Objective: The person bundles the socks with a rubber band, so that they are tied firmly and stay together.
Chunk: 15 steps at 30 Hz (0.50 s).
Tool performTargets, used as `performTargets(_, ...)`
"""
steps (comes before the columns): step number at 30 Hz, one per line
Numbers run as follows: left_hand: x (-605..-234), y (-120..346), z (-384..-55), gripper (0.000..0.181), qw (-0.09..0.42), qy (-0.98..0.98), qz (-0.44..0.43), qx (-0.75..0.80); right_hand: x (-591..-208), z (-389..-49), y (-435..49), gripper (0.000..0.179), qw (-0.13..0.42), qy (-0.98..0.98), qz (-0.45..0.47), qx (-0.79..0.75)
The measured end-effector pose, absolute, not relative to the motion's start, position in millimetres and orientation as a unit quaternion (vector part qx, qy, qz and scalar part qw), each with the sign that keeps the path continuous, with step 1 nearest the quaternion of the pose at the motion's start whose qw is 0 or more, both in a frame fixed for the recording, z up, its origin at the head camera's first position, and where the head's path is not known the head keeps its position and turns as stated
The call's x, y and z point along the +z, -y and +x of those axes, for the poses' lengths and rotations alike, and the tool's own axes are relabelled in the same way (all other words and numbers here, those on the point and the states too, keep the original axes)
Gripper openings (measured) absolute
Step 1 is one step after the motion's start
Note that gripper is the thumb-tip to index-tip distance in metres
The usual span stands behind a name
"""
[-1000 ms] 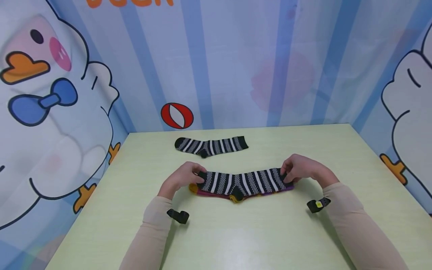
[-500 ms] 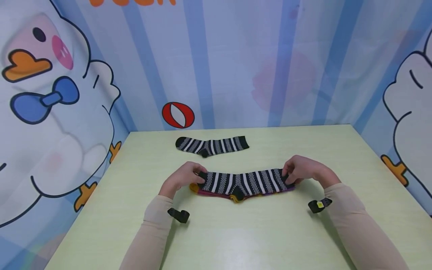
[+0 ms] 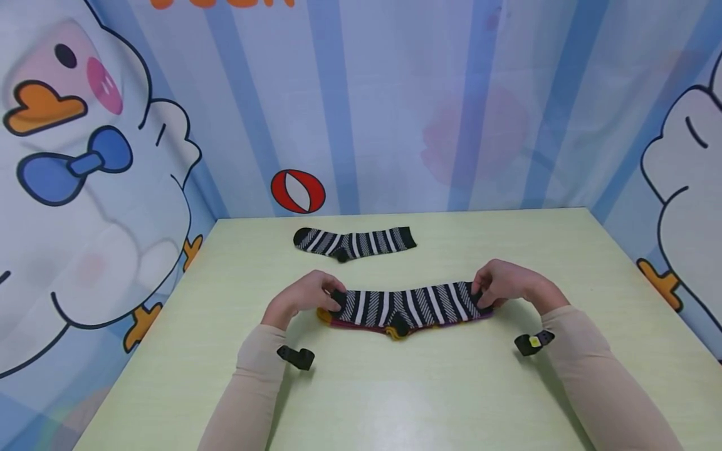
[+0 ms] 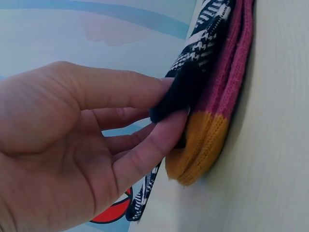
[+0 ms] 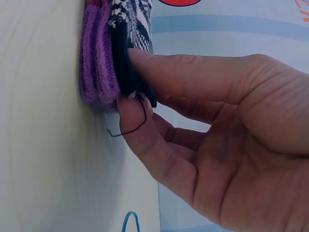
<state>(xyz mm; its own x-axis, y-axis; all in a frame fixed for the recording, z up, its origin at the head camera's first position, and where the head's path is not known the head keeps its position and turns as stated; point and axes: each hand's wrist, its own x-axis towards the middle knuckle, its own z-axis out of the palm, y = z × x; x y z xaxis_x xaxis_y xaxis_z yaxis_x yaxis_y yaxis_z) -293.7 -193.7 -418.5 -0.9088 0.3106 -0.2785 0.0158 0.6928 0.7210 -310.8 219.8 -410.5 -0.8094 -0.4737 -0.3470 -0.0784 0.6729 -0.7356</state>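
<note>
Black-and-white knit: striped sock point(image 3: 414, 305) lies lengthways along the coloured sock stack point(image 3: 356, 326), mid worktop point(image 3: 395, 394).

Head view: left hand point(image 3: 309, 291) pinches one dark end, right hand point(image 3: 504, 282) the other. My read: two-end hold so the sock runs straight and lines up with what's under it. Heels coincide, both pointing at the person. Mustard and magenta show past the left end and near edge, purple on the right, so overlap isn't exact. Second striped sock point(image 3: 355, 244) lies flat further back, heel also toward the person, clear of both hands; likely put there to be out of the way.

Left wrist view: grip narrow, dark tip between thumb and fingers. Mustard toe of the stack is just beside, looks uncaught. Holding only the tip probably spares the layers below from being dragged.

Right wrist view: grip narrow too, on the other dark end. Two purple layers sit right against it; can't tell if the fingertip catches purple as well. Loose dark thread point(image 5: 128, 133) trails across the fingertip, seemingly off the sock's edge.
</note>
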Motion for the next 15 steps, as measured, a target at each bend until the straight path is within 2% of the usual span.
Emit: performTargets(15, -421.3, 186.4, -292.5, 0.029, 0.174, -0.918, 0.092, 0.344, -411.6, -311.0, -220.7, 0.021, 0.267, -0.879, -0.156, -0.364)
